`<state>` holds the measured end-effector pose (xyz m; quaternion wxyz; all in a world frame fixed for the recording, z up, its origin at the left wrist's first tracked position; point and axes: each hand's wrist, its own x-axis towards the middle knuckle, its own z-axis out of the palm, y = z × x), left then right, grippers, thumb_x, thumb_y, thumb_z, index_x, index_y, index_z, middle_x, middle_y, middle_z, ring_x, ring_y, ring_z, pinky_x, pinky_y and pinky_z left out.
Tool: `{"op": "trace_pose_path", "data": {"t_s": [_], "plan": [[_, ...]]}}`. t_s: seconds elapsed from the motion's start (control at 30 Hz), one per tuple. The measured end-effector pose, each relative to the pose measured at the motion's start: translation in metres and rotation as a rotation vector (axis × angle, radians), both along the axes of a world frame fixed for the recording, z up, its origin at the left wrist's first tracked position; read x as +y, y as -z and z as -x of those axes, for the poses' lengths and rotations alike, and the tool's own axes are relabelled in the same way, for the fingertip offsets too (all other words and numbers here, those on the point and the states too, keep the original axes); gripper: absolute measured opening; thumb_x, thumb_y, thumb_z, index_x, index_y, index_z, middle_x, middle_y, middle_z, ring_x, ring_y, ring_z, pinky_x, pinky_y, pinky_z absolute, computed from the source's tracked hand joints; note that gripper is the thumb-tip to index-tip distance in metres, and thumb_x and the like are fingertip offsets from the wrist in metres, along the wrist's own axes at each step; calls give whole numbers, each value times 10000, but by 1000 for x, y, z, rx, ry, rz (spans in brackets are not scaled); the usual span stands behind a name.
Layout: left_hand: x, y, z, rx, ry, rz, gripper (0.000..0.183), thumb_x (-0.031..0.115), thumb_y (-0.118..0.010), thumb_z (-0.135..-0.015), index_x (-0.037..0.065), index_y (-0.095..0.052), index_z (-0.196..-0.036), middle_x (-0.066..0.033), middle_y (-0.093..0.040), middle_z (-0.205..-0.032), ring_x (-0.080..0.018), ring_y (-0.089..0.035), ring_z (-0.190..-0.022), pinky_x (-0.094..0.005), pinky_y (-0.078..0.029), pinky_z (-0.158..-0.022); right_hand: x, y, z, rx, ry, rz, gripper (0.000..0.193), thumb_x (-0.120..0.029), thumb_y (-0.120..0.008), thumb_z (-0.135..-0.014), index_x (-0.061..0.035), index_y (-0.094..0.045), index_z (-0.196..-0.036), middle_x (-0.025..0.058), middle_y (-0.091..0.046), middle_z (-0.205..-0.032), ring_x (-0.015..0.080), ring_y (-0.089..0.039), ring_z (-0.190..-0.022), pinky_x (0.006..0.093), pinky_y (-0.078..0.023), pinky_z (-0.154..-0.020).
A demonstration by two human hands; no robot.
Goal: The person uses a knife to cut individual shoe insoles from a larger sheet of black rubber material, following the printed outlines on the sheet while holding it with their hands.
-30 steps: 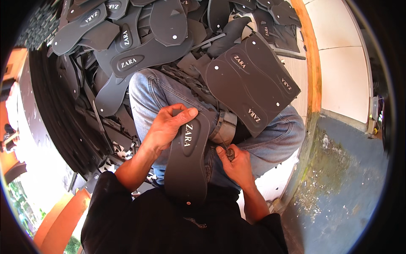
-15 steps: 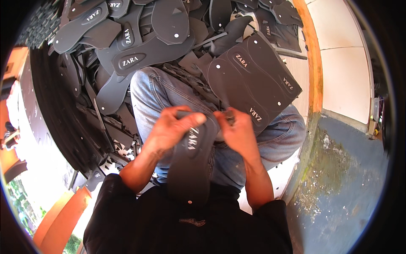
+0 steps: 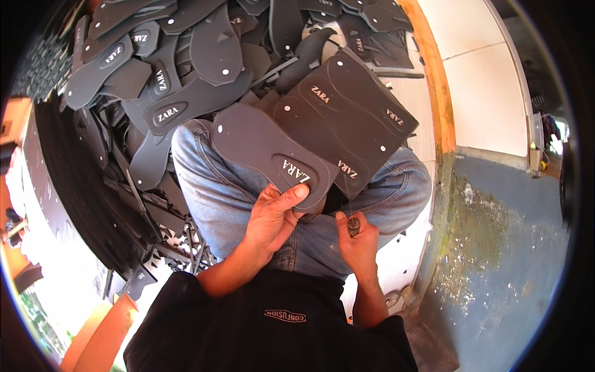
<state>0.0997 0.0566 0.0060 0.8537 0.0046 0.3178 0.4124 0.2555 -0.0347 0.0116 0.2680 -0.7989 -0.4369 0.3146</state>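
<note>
My left hand (image 3: 273, 214) grips one end of a dark grey foam sandal sole (image 3: 260, 146), its thumb pressed on top beside the raised oval with pale lettering. The sole slants up and left, away from me, with a small white dot near its far end. Closed around a slim hand tool with a dark ridged handle (image 3: 354, 225), my right hand (image 3: 359, 242) is right of the sole and apart from it. The tool's thin tip points away from me and its exact kind is unclear. Beyond it, a dark foam sheet (image 3: 365, 121) with sole outlines rests by my right knee.
A heap of loose dark soles and offcuts (image 3: 217, 49) spreads in front and to the left. Stacked dark sheets (image 3: 74, 180) curve along the left. A wooden strip (image 3: 443, 111) edges the right side, beside a worn blue-grey floor (image 3: 496, 260).
The sole has swung round: its long end pointed toward my body and now points away to the upper left. My right hand, still holding the tool, has moved lower and away from the sole.
</note>
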Motion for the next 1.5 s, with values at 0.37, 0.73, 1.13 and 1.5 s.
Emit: {"op": "trace_pose_path", "data": {"t_s": [0.37, 0.73, 1.13, 1.5], "plan": [[-12, 10, -4, 92, 40, -18, 218, 73, -658, -823, 35, -575, -1021, -57, -646, -975, -137, -638, -876, -270, -537, -783, -14, 9, 5, -45, -20, 106, 249, -158, -622, -808, -14, -507, -641, 161, -501, -495, 359, -529, -466, 406, -399, -455], [-23, 11, 16, 195, 90, -38, 279, 67, -680, -798, 12, -574, -1050, -77, -654, -956, -148, -642, -839, -272, -527, -743, 57, -10, 7, 16, -314, 92, 210, -166, -590, -809, 32, -585, -737, 248, -562, -635, 441, -552, -652, 459, -435, -615], [152, -41, 104, 474, -696, -609, 261, 165, -571, -899, -38, -519, -1053, -134, -595, -1012, -236, -594, -968, -332, -482, -883, 18, 26, -15, 254, 262, -98, 240, -120, -642, -825, -18, -485, -675, -16, -411, -537, 67, -358, -509, 254, -314, -471], [-3, 61, -96, 334, 194, 118, 414, 315, -631, -857, 42, -482, -1130, -71, -588, -1014, -163, -599, -867, -294, -495, -759, -25, 18, -14, 290, 312, -172, 184, -189, -616, -880, -33, -518, -883, -43, -432, -555, 36, -371, -497, 203, -288, -460]]}}
